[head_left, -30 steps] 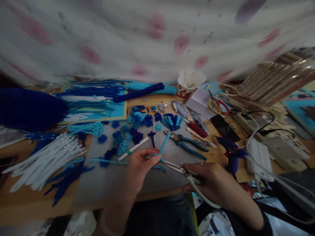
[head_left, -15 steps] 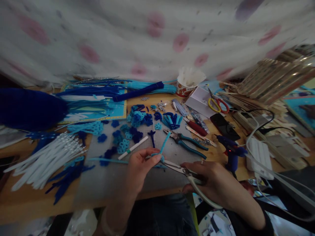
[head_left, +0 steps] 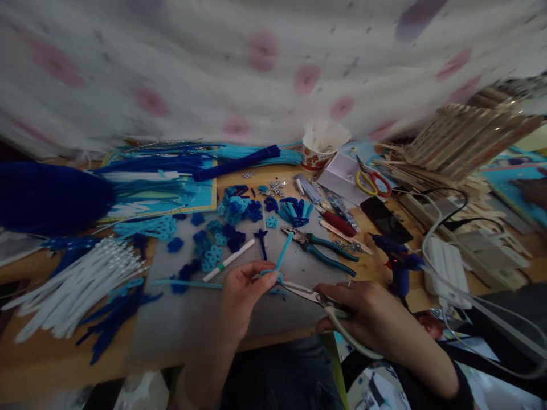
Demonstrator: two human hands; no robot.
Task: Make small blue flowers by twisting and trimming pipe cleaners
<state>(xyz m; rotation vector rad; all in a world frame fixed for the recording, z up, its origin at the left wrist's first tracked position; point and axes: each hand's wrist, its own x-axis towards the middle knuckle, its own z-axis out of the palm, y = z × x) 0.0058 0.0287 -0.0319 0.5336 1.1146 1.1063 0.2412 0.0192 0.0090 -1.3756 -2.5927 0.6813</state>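
Above the grey mat (head_left: 192,324), my left hand (head_left: 245,296) pinches a light blue pipe cleaner (head_left: 284,250), bent at the fingertips with one end pointing up. My right hand (head_left: 359,310) is wrapped round the handles of pale-handled scissors (head_left: 303,292). The blades reach to the pipe cleaner at my left fingertips, where the exact contact is too small to tell. Just beyond my hands lie teal-handled pliers (head_left: 327,250), a white stick (head_left: 228,261) and a dark blue pipe cleaner piece (head_left: 262,245).
Blue flowers (head_left: 211,256) and white stems (head_left: 81,285) lie to the left. A glue gun (head_left: 395,262), a phone (head_left: 386,219), a white power strip (head_left: 447,273) and its cables are to the right. Behind stands a paper cup (head_left: 318,154). Another person's hand (head_left: 534,191) shows at the right edge.
The view has shifted slightly. My hands keep nearly the same pose on the pipe cleaner and the scissors. Another person's hand has appeared at the far right.
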